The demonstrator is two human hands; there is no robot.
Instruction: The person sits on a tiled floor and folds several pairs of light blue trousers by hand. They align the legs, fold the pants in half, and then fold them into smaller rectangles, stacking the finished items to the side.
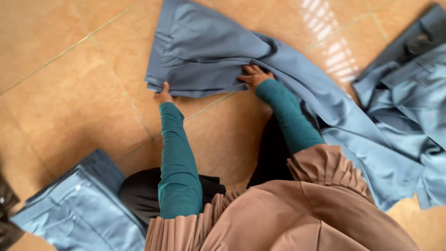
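Both of your hands are working the blue-grey trousers on the tiled floor. Your left hand is pinching the folded edge, while your right hand is pressing flat, fingers spread, on the cloth.

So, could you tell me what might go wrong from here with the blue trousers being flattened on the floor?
The left hand pins only a corner of the blue trousers, so the fold may slip as the right hand presses. The long leg trails under the right sleeve and could drag crooked. The nearby pile of blue garments touches that leg and might tangle.
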